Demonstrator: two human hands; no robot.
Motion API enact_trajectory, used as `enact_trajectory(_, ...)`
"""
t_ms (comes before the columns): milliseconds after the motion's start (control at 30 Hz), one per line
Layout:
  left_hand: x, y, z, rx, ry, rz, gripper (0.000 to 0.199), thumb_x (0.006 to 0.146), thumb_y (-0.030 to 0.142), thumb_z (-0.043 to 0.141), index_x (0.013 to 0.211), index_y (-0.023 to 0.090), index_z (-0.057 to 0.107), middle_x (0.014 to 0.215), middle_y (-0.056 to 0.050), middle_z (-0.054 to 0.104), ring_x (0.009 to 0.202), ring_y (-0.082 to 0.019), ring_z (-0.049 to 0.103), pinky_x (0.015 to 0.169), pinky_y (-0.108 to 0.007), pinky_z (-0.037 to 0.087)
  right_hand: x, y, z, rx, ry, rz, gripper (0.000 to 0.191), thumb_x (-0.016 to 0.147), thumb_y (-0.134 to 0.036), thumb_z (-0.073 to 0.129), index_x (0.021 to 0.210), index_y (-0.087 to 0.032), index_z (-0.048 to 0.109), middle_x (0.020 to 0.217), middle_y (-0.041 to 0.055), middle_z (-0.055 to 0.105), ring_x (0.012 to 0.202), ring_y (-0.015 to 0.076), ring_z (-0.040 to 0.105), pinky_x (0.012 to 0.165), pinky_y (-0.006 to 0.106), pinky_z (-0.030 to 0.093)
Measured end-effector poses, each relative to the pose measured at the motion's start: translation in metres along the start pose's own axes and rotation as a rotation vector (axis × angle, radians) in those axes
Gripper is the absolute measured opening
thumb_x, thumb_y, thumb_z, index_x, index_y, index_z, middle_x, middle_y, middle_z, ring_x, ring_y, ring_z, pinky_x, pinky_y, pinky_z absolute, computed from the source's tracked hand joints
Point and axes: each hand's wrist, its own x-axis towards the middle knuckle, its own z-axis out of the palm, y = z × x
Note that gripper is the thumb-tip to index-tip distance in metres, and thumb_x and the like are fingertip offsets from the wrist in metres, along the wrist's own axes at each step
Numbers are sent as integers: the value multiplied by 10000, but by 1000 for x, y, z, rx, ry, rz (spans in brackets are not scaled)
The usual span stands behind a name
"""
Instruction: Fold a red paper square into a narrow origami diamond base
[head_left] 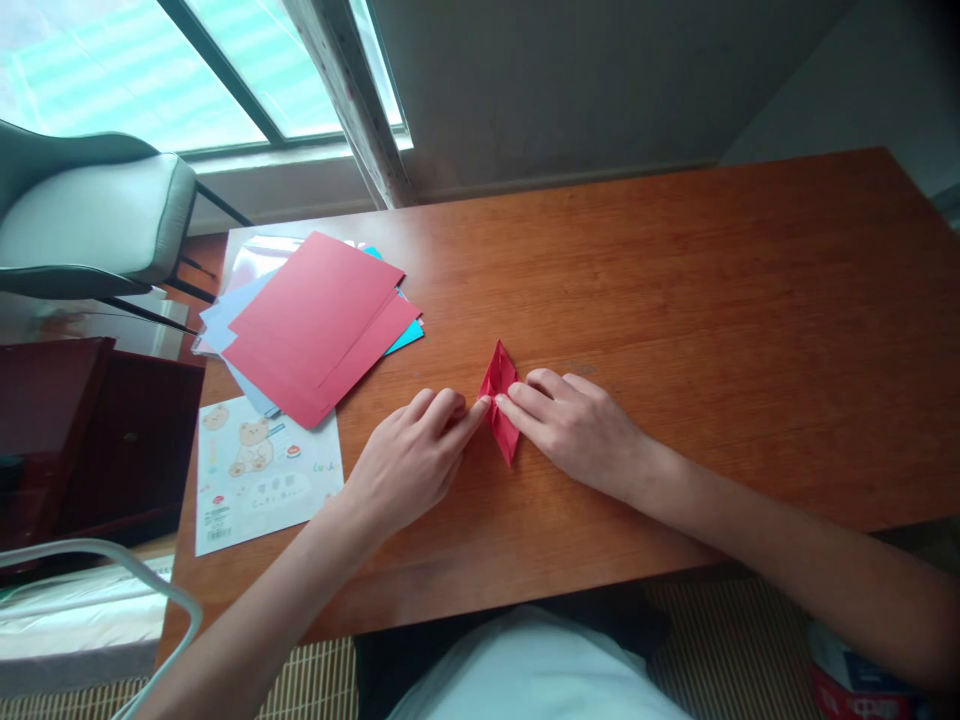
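A small red paper (505,440), folded into a narrow diamond with pointed ends, lies on the wooden table in front of me. From the left, my left hand (416,455) reaches it, with the index fingertip pressed at the paper's middle and the other fingers curled in. My right hand (574,430) comes from the opposite side, its fingers closed together and bearing on the paper's right half. The fingertips of both hands nearly meet at the centre fold. My right fingers cover part of the right edge.
Left of my hands lies a pile of red sheets (315,310) over blue paper (405,338). A white bear-printed sheet (270,475) sits below it. The wooden table (712,300) stretches right. A chair (90,215) stands by the window, and a white cable (180,595) curves at lower left.
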Motion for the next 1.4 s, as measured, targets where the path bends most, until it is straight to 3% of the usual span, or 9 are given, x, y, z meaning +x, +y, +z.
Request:
enact_trajectory(367,9,-22,-10,85,-40,153,421,940,142,509,1344,236,582,1081,-91,610,942,-227,547,773,-332,511,-1,-3,0,10,-15,30,246,983,-106,511,1167,-134,671,1111,93,695,980,230,545,686,359,416)
enact_trajectory(633,12,-27,-11,-41,-27,164,493,872,80,534,1313,282,621,1136,-88,609,994,-216,559,831,-339,531,-1,-4,1,38,-4,36,246,974,-110,529,1174,-140,669,1124,101,691,992,231,550,691,358,426)
enact_trajectory(1000,15,-31,1,-355,47,100,475,906,52,445,1270,274,655,1135,-76,607,991,-195,550,840,-319,509,-1,-3,1,5,3,19,237,971,-104,533,1161,-126,673,1122,88,693,972,230,540,683,360,429)
enact_trajectory(1200,19,-23,0,-317,29,75,423,898,61,461,1247,227,633,1124,-79,611,970,-203,539,825,-314,496,-2,-3,2,-7,5,18,247,976,-103,525,1174,-132,670,1128,87,692,976,231,538,697,355,429)
enact_trajectory(1400,23,-24,-1,-204,59,170,343,939,102,451,1161,235,675,1118,-81,623,928,-200,537,796,-315,492,-2,-4,2,-17,14,19,230,985,-112,526,1162,-119,673,1107,85,694,970,232,539,698,356,424)
